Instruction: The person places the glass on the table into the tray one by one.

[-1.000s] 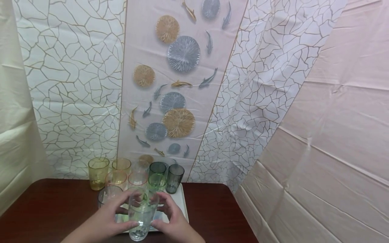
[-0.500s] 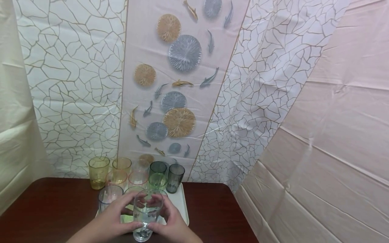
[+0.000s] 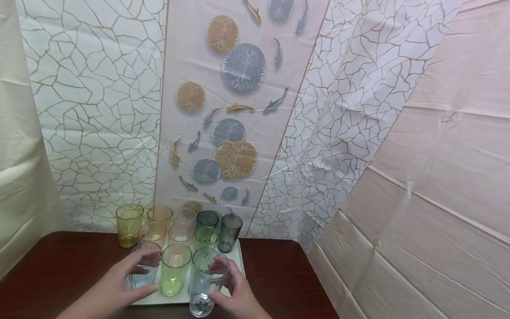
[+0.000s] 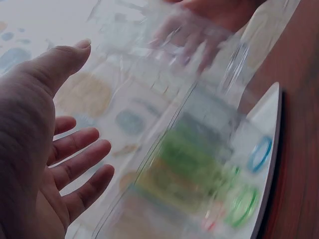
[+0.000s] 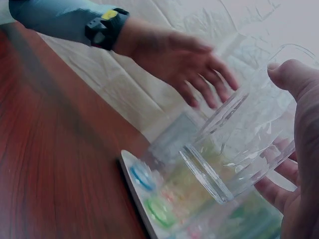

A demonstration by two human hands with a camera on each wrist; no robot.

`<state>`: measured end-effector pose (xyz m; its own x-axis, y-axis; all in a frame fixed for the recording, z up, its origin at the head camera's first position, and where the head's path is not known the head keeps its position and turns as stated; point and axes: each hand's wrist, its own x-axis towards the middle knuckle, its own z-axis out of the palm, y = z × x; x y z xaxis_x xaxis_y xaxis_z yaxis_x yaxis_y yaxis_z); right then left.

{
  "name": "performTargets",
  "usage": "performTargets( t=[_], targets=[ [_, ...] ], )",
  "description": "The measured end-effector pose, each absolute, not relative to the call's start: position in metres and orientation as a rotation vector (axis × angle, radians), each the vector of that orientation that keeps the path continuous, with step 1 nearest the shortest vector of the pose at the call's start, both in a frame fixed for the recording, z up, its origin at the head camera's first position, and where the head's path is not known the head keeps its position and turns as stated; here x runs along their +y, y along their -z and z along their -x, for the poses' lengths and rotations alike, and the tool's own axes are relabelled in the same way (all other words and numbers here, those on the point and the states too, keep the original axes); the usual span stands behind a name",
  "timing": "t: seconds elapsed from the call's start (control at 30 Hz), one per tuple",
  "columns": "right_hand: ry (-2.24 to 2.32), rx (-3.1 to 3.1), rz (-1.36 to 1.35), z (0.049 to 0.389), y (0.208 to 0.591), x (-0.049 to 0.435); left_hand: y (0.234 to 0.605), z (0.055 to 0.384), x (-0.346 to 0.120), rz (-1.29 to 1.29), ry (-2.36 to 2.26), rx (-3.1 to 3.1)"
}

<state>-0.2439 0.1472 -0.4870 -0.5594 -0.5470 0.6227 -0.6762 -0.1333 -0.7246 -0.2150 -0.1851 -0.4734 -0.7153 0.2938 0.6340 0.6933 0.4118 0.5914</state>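
A clear drinking glass (image 3: 200, 285) is held by my right hand (image 3: 237, 290), thumb on the near side and fingers round the far side. It is slightly tilted and hangs over the front of the white tray (image 3: 238, 260). My left hand (image 3: 115, 279) is apart from that glass, its fingers loosely spread with nothing between them. A bluish clear glass (image 3: 140, 280) on the tray sits just behind the left hand and is partly hidden by it. Between the two hands stands a light green glass (image 3: 174, 271). In the right wrist view the held glass (image 5: 239, 149) looks empty.
Behind, on or by the tray, stand a yellow glass (image 3: 129, 228), an amber glass (image 3: 160, 214), two pink-rimmed glasses (image 3: 181, 235), a green glass (image 3: 206, 239), a dark green glass (image 3: 206, 219) and a grey glass (image 3: 229, 235). A dark red-brown table (image 3: 279, 279) lies beneath; patterned cloth (image 3: 239, 177) hangs behind.
Both hands held the clear glass before. The left hand has let go and moved left, while the right hand has carried the glass right, uncovering the light green glass.
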Motion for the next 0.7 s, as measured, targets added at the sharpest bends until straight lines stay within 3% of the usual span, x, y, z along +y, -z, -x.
performTargets(
  t=[0.43, 0.7],
  targets=[
    [-1.752, -2.087, -1.149, 0.259, 0.498, 0.192, 0.491, 0.203, -0.242, 0.503, 1.08, -2.39],
    [-1.878, -2.216, -0.726, 0.304, 0.501, 0.203, 0.508, 0.21, -0.265, 0.394, 0.937, -2.506]
  ],
)
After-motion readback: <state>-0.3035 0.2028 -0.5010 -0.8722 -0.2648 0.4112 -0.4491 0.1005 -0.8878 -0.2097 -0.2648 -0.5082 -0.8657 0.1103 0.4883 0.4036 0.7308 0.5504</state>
